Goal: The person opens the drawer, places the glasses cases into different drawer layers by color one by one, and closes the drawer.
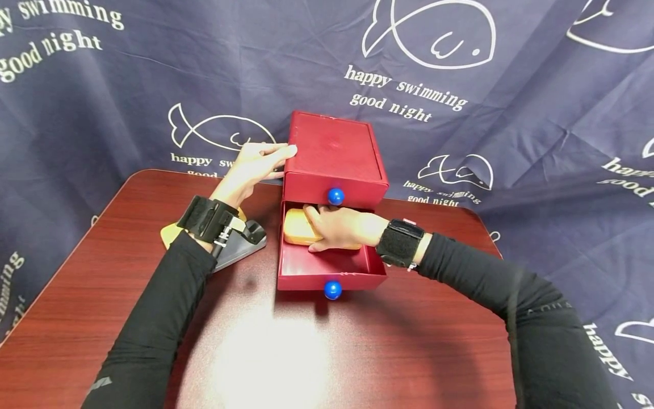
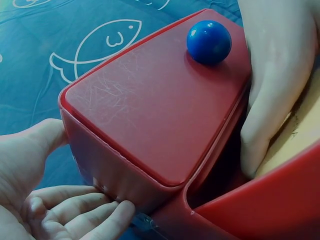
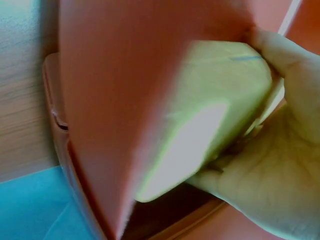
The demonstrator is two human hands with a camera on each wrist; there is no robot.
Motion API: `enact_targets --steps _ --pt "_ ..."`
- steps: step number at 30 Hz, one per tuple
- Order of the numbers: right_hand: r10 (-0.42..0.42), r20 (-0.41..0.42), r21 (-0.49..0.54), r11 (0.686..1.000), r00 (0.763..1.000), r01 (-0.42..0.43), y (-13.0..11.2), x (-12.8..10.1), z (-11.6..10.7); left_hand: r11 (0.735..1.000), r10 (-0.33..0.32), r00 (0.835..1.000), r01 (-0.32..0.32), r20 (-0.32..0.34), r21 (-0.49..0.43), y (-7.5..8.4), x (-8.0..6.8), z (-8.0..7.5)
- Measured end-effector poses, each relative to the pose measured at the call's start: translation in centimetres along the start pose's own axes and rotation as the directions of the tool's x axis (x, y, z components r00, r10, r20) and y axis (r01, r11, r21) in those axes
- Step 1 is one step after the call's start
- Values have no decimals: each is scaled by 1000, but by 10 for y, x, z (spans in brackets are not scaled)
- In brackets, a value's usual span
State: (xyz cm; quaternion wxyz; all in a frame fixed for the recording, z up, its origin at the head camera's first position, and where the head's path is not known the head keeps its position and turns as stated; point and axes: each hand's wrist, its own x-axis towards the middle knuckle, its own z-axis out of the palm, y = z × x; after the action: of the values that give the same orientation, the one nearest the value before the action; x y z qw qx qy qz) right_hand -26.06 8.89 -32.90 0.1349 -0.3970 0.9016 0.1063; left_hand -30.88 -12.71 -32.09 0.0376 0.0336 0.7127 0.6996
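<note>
A red two-drawer cabinet (image 1: pixel 332 145) stands near the table's back, its upper drawer pushed in and its lower drawer (image 1: pixel 332 282) pulled out. Inside the lower drawer lies a yellow, rounded, box-shaped object (image 1: pixel 298 227); its kind does not show. My right hand (image 1: pixel 337 227) reaches in and grips this object (image 3: pixel 220 95) between thumb and fingers. At the cabinet's upper left, my left hand (image 1: pixel 258 165) rests on it, thumb at the top edge. In the left wrist view its fingers (image 2: pixel 85 210) lie nearly straight along the cabinet side.
A blue knob (image 1: pixel 335 196) sits on the upper drawer and another blue knob (image 1: pixel 332 290) on the lower one. Left of the cabinet, a flat grey object (image 1: pixel 237 254) and a yellow piece (image 1: pixel 170 234) lie partly under the left wrist. Behind the table (image 1: pixel 245 352) hangs a printed curtain (image 1: pixel 317 51).
</note>
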Motion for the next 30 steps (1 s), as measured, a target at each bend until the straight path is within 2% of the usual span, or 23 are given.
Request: enact_targets --steps 5,9,14,19,27,30 --pt "14 45 37 999 999 -16 -4 -1 -5 1000 -5 1000 5 -4 2 0 0 0" --pt "17 22 1 1000 1000 -17 -6 -2 -5 1000 -8 1000 8 -1 2 0 1 0" --pt "-30 -69 -134 991 997 20 -9 -6 -3 1000 -5 1000 5 1 4 0 0 0" --pt "-79 -178 -223 974 981 38 -12 -15 -5 1000 -4 1000 4 0 5 1 0 0" --pt "-58 -285 -295 955 957 -30 -17 -23 -2 1000 -22 1000 22 -11 -19 1 3 2" --pt "-67 -353 -340 938 933 -61 -20 -23 3 999 -26 1000 26 -16 -24 2 2 3"
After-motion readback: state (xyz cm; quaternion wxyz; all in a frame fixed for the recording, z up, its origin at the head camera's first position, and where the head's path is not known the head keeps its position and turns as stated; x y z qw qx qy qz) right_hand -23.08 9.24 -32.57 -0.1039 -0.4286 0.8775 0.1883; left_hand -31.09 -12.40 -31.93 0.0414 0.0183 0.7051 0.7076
